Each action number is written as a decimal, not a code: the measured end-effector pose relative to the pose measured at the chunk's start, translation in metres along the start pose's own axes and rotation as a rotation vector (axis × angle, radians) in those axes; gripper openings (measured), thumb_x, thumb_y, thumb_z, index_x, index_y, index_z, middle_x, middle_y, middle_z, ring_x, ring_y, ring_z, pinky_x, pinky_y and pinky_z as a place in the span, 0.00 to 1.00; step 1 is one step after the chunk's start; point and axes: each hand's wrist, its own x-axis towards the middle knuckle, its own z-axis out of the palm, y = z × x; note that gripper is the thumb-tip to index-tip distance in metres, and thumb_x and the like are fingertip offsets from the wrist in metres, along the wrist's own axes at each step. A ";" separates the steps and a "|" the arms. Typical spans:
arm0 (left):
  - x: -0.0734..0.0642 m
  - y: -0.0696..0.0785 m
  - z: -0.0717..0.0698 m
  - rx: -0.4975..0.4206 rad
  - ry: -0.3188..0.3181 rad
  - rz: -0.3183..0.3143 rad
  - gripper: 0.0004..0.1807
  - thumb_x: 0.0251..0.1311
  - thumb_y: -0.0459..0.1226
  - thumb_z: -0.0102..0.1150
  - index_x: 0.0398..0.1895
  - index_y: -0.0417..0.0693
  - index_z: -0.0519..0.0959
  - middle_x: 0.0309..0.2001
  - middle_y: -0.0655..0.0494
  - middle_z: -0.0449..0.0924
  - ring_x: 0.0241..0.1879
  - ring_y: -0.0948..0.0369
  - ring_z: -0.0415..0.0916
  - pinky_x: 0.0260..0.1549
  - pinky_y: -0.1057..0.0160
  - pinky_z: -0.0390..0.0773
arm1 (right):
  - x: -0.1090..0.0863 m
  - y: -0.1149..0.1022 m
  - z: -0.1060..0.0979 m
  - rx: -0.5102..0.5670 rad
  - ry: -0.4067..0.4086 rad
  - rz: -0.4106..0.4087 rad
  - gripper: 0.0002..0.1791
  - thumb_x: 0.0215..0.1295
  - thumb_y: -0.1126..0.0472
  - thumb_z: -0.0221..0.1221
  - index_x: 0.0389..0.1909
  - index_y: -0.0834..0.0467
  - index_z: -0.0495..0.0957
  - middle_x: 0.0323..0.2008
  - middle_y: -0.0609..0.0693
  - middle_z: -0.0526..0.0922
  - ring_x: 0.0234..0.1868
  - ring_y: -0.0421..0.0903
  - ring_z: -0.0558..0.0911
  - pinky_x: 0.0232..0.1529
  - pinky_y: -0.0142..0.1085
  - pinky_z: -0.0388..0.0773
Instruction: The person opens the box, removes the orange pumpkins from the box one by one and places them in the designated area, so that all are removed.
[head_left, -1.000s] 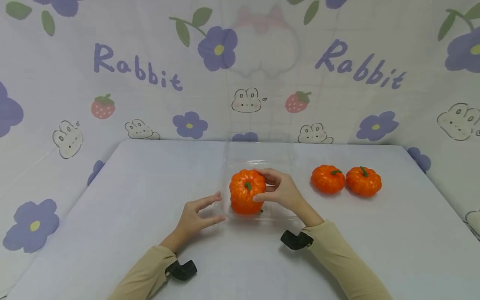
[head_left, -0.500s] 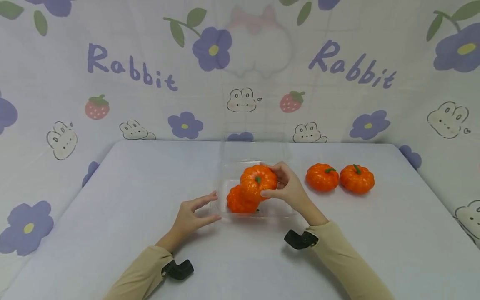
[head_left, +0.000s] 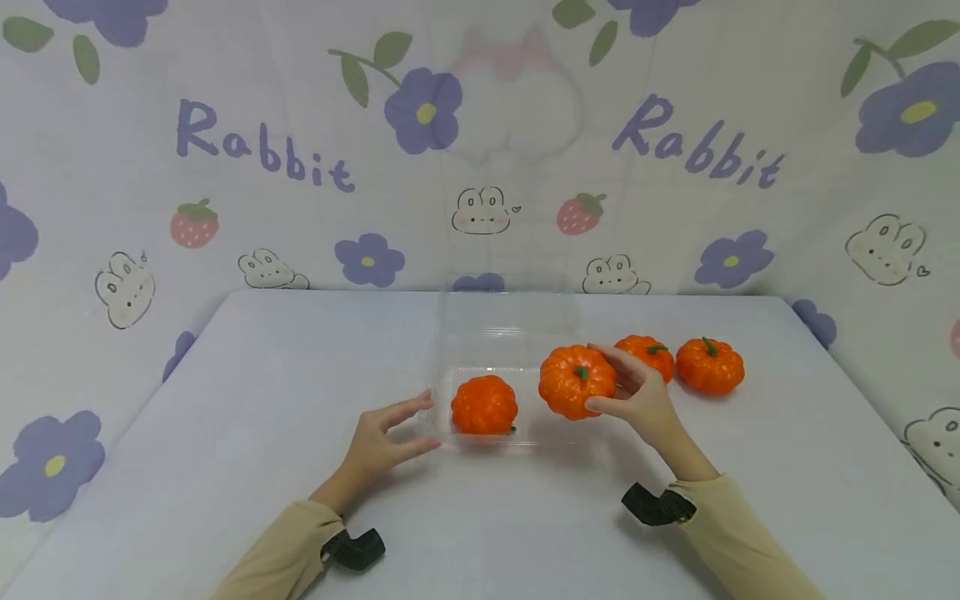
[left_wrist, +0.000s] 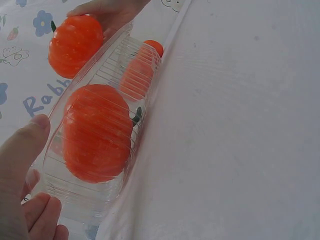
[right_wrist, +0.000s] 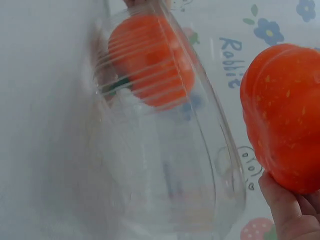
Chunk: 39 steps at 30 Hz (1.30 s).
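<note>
My right hand point(head_left: 647, 407) grips an orange toy pumpkin point(head_left: 572, 390) with a green stem, thumb in front and fingers behind. It is held up over the right side of a clear plastic clamshell box point(head_left: 531, 423). Inside the box, at its left, a second orange pumpkin point(head_left: 483, 405) lies tipped, its stem low at the right. My left hand point(head_left: 381, 440) is at the box's left side, thumb and fingers spread with the tips right at the wall. The left wrist view shows the thumb point(left_wrist: 35, 130) by the rim.
Two more orange pumpkins stand on the white table to the right: one point(head_left: 654, 357) partly hidden behind my right hand, the other point(head_left: 710, 367) beside it. The box's clear lid point(head_left: 506, 315) is raised at the back, before a printed cloth backdrop point(head_left: 300, 217).
My right hand has carried its pumpkin rightward, away from above the pumpkin in the box, which now shows fully. The left hand stays by the box's left side.
</note>
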 end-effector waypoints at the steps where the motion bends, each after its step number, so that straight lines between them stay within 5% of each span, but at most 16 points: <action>1: -0.001 0.000 0.000 0.000 0.000 -0.001 0.24 0.35 0.23 0.70 0.41 0.27 0.76 0.47 0.33 0.72 0.48 0.46 0.71 0.49 0.59 0.69 | -0.003 0.001 -0.002 -0.021 0.011 -0.002 0.34 0.46 0.74 0.64 0.57 0.71 0.64 0.49 0.46 0.74 0.46 0.39 0.73 0.45 0.28 0.73; 15: -0.001 -0.001 0.000 0.002 -0.004 -0.002 0.24 0.36 0.24 0.70 0.42 0.29 0.76 0.47 0.33 0.72 0.49 0.46 0.71 0.49 0.56 0.69 | -0.036 0.013 -0.046 -0.189 0.043 -0.002 0.24 0.50 0.75 0.61 0.49 0.72 0.65 0.37 0.35 0.77 0.34 0.36 0.76 0.36 0.25 0.75; 26: 0.000 -0.003 0.001 0.020 0.007 0.036 0.25 0.34 0.23 0.71 0.41 0.29 0.76 0.47 0.36 0.74 0.48 0.47 0.72 0.49 0.59 0.69 | -0.044 0.026 -0.074 -0.129 0.010 0.054 0.23 0.48 0.77 0.61 0.46 0.66 0.67 0.39 0.35 0.77 0.38 0.34 0.76 0.38 0.23 0.74; 33: 0.000 -0.003 0.001 0.009 0.006 0.025 0.24 0.34 0.24 0.70 0.41 0.29 0.76 0.47 0.37 0.74 0.48 0.47 0.72 0.49 0.59 0.69 | -0.044 0.036 -0.084 -0.234 -0.003 0.132 0.26 0.47 0.70 0.66 0.46 0.67 0.66 0.42 0.35 0.74 0.41 0.32 0.73 0.39 0.23 0.73; 39: 0.000 0.000 0.000 0.020 0.001 0.026 0.24 0.34 0.23 0.70 0.41 0.28 0.76 0.47 0.36 0.73 0.48 0.46 0.72 0.49 0.58 0.69 | -0.046 0.045 -0.087 -0.264 -0.010 0.123 0.23 0.47 0.70 0.66 0.43 0.66 0.66 0.43 0.37 0.72 0.40 0.36 0.73 0.38 0.24 0.73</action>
